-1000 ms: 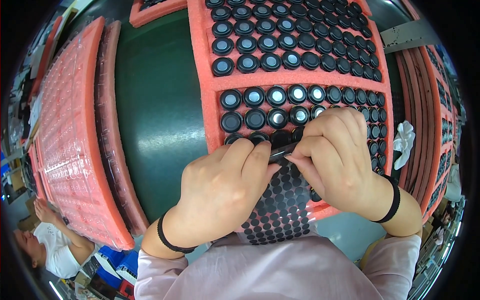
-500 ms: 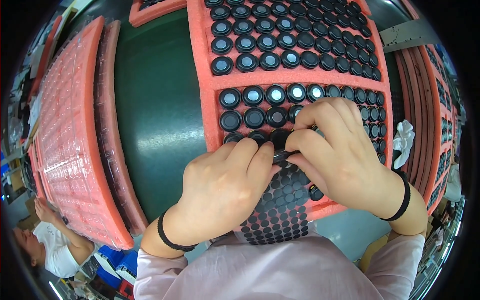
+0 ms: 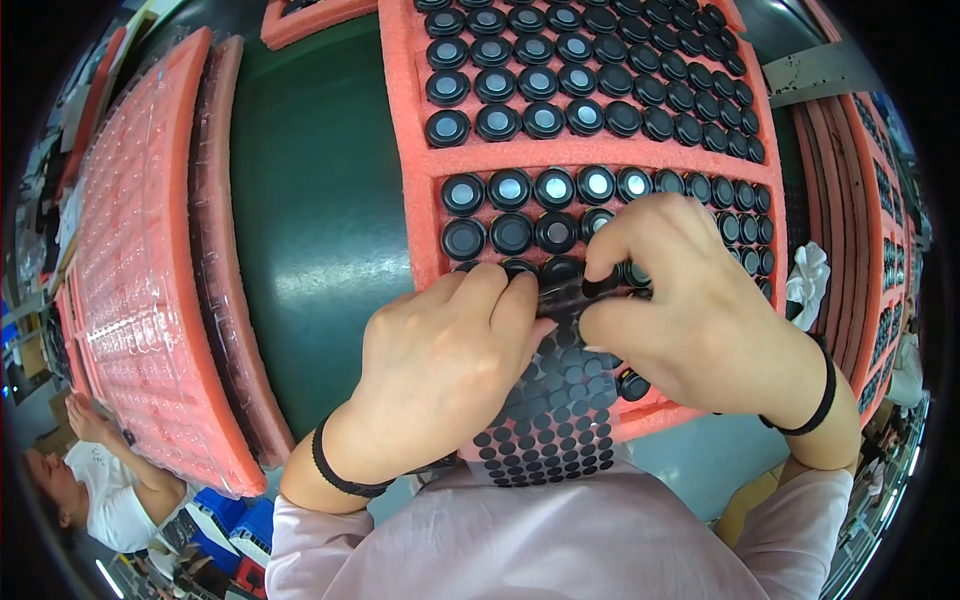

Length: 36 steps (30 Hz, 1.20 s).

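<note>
My left hand [image 3: 440,350] pinches the upper end of a clear sheet of round black stickers [image 3: 545,450] between thumb and fingers. The sheet is bent over at the top and hangs down toward my shirt. Close to that bent edge, my right hand [image 3: 690,290] has a small black round sticker [image 3: 601,286] at its curled index finger, with the thumb just below. Under both hands lies a pink foam tray [image 3: 425,190] filled with rows of black round parts [image 3: 556,232]. Some parts have a pale silvery disc on top, others a dark one. My hands hide several of them.
Left of the tray is a dark green table surface [image 3: 310,230]. Pink foam trays wrapped in clear plastic [image 3: 150,270] stand farther left. At the right are stacked pink trays [image 3: 835,220] and a crumpled white cloth [image 3: 808,285]. A co-worker [image 3: 110,490] is at the lower left.
My right fingers have drawn slightly up and away from the sheet's bent edge, and a black sticker now shows at the index finger. My left hand keeps its hold.
</note>
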{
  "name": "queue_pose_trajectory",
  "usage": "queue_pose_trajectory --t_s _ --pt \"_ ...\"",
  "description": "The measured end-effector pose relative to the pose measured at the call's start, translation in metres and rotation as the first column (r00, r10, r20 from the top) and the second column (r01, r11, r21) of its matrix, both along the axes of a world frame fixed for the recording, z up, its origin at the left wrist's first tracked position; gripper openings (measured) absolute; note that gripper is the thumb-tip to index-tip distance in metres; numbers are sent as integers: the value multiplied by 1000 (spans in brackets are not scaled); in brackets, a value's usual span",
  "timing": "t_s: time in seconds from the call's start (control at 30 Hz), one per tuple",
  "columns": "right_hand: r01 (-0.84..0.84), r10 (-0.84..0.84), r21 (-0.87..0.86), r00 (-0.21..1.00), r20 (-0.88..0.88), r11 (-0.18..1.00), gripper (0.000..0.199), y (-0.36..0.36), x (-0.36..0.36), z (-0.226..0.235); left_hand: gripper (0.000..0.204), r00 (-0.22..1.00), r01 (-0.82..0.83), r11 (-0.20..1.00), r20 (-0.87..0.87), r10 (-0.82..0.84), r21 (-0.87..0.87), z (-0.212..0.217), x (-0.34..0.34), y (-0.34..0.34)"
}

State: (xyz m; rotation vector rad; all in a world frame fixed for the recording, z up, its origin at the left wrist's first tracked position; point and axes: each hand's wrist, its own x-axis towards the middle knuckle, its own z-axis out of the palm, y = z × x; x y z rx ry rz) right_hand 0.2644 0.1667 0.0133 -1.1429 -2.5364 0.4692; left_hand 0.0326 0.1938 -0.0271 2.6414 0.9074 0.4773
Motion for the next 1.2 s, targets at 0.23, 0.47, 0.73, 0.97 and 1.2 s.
queue_pose_trajectory --t_s 0.23,0.47,0.73,0.97,1.2 --pt "237 -298 -305 939 -173 922 12 30 6 -24 36 992 120 990 35 -118 -68 2 3 5" --pt "282 -352 -369 926 -137 886 11 40 4 -51 36 974 221 974 53 -219 -43 -10 6 10" --pt "278 -315 -266 943 -108 923 11 41 6 -64 37 983 183 982 5 -183 -37 -16 11 8" --pt "282 -312 -218 943 -118 934 11 40 6 -68 36 985 170 985 -16 -170 -38 -17 13 7" --pt "321 -341 -193 937 -81 927 11 38 2 -67 35 986 163 986 -26 -164 -41 -16 12 6"
